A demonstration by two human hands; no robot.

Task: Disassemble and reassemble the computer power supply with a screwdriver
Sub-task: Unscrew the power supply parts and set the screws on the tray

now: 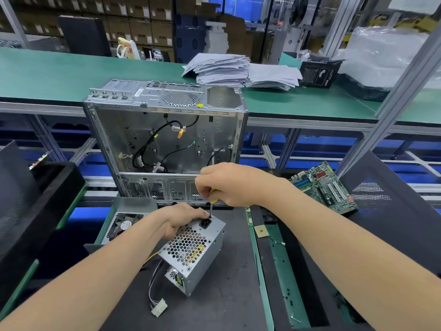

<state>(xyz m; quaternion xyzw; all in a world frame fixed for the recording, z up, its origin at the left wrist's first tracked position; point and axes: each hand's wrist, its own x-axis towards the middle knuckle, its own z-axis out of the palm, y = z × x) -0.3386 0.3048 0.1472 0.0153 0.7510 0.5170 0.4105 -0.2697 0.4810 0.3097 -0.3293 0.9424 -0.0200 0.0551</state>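
I judge a screw is being worked: mid-tabletop, my left hand (181, 222) clamps the power supply (199, 253), my right hand (230, 185) grips the screwdriver (211, 208); next needs steady turning.

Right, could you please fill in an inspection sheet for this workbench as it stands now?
Surface: dark mat, with the power supply resting on it.
Job's things: power supply, grille facing up; screwdriver, tip at the top edge beside the socket.
Clutter: open computer case, circuit board, fan panel, paper stack.
Grippers: left hand holds the power supply's top; right hand grips the screwdriver.
Cables: wires with a white plug trail from the power supply onto the mat; black cables lie loose inside the case.
Surroundings: green bench, cardboard boxes behind.
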